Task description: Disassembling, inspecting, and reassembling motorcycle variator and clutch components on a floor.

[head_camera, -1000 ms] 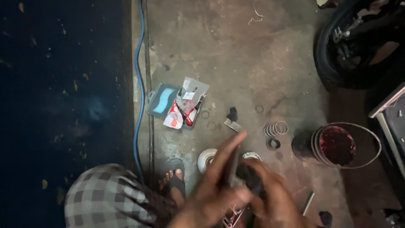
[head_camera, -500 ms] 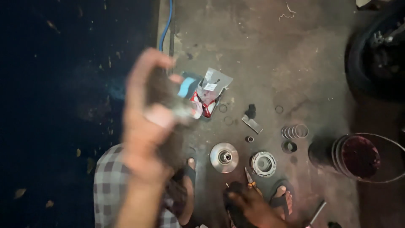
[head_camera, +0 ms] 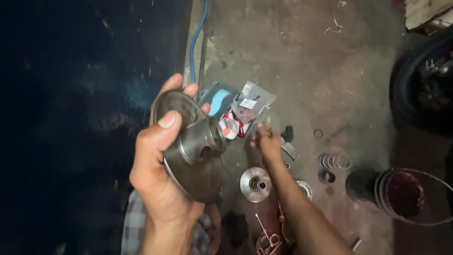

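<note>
My left hand (head_camera: pixel 158 165) is raised in front of me, gripping a round metal pulley disc (head_camera: pixel 191 146) with a thick central hub; my thumb lies across its face. My right hand (head_camera: pixel 266 141) stretches down to the concrete floor, fingers bent, close to the clear plastic packets (head_camera: pixel 245 111) with red and white contents. Whether it touches them is unclear. A second, smaller metal disc with a hub (head_camera: pixel 255 184) lies on the floor just beside my right forearm.
A stack of thin metal rings (head_camera: pixel 335 161), a small ring (head_camera: pixel 318 133), a dark bolt piece (head_camera: pixel 287 133) and a round bearing part (head_camera: pixel 306 187) lie on the floor. A container of dark red fluid (head_camera: pixel 406 196) stands right. A tyre (head_camera: pixel 420 89) is far right, a blue hose (head_camera: pixel 198 35) at top.
My left hand has lifted the pulley disc from low near the floor up in front of me. My right hand has reached out towards the packets.
</note>
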